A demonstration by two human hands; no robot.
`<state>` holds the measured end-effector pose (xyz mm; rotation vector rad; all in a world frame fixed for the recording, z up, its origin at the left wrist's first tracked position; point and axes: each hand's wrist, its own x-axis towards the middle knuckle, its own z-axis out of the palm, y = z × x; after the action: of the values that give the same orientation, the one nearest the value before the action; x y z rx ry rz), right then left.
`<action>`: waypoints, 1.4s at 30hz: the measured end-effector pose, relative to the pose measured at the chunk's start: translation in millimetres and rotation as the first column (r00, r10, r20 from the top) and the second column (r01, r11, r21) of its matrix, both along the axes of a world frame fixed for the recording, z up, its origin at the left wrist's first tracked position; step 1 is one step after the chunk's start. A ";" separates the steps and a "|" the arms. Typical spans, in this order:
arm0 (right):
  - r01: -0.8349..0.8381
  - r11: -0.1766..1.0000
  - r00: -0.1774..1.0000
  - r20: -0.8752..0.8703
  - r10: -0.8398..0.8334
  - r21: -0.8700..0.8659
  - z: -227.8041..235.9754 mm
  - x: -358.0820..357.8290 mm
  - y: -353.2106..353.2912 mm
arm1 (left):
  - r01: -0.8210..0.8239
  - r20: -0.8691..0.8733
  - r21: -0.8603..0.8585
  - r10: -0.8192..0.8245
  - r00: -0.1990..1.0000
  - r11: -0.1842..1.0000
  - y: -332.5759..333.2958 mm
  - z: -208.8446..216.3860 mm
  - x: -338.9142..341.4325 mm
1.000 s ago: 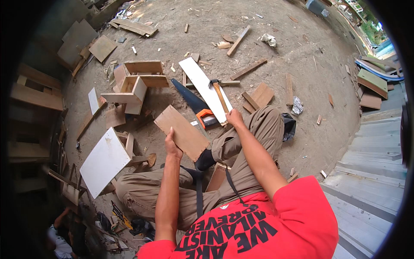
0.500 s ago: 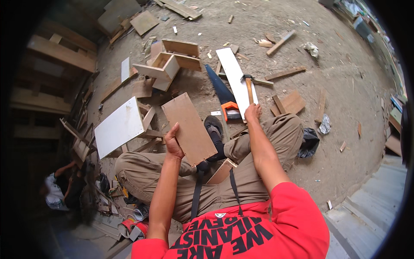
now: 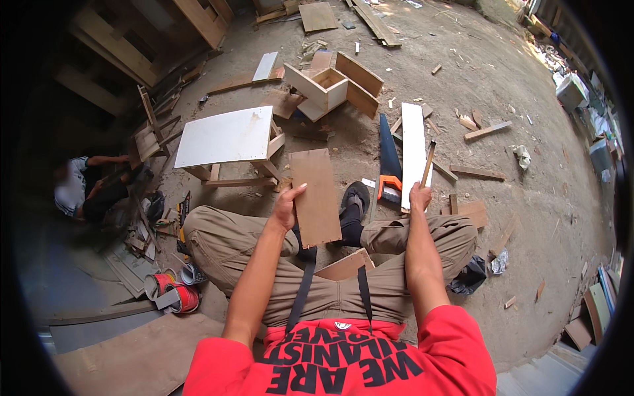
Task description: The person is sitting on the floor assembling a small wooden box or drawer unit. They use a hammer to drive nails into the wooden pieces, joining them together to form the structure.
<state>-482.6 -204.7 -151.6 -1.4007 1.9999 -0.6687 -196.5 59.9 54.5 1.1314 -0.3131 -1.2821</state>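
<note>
My left hand [image 3: 285, 206] grips the left edge of a flat brown wooden board [image 3: 317, 198], thumb on its face, holding it tilted above my crossed legs. My right hand [image 3: 420, 196] is closed around the lower handle of a hammer [image 3: 429, 162], which points away from me over a long white board [image 3: 413, 129]. The hammer's head shows only edge-on. Just left of the white board, a handsaw [image 3: 389, 155] with an orange-and-black handle lies on the ground. Another wooden piece [image 3: 347, 264] rests in my lap, partly hidden by my trousers and a dark strap.
A white-topped wooden stool [image 3: 228, 138] stands ahead on the left, with an open wooden assembly [image 3: 327, 89] beyond it. Wood offcuts [image 3: 485, 132] lie scattered to the right. Red cans [image 3: 178, 297] sit near my left knee. Another person [image 3: 86, 185] sits at the far left.
The view has swung left, so things appear farther right. In my right hand the hammer has turned, and its head now shows edge-on. The left hand still holds the brown board.
</note>
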 end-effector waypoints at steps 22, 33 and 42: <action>-0.506 0.855 0.533 0.737 0.416 -0.116 164.3 204.3 155.0 | -0.696 -0.152 -0.036 0.684 0.713 0.717 55.9 -43.5 54.9; -0.575 0.809 0.582 0.755 0.301 0.121 130.4 378.3 164.2 | -0.913 -0.105 0.118 0.920 0.378 0.389 112.9 -39.1 98.6; -0.593 0.787 0.703 0.588 0.400 0.173 120.0 434.6 157.5 | -0.926 -0.054 0.008 0.924 0.378 0.379 135.0 -30.9 86.9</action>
<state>-48.0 -47.2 -31.6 -1.2849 1.1436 -0.3536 -109.6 194.9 23.5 0.9824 0.3617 -0.2486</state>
